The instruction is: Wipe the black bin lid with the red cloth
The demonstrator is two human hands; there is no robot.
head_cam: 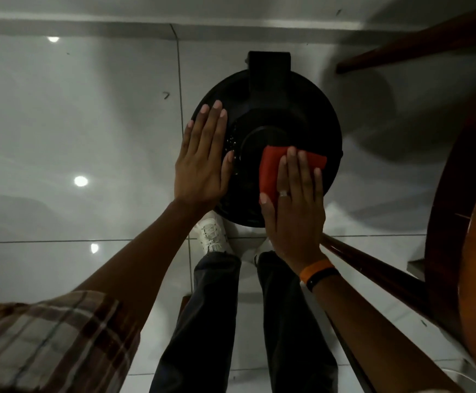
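Note:
The round black bin lid (273, 114) lies below me on the white tiled floor, its hinge block at the far side. My left hand (205, 157) rests flat with fingers straight on the lid's left rim. My right hand (296, 205) presses the folded red cloth (272, 168) flat onto the lid's near right part; the palm covers the cloth's near half. Small droplets glint on the lid between the two hands.
A wooden chair (457, 194) with a curved dark rim and legs stands close on the right. My legs and a white shoe (212, 235) are just under the bin. Glossy white floor tiles (75, 123) spread to the left.

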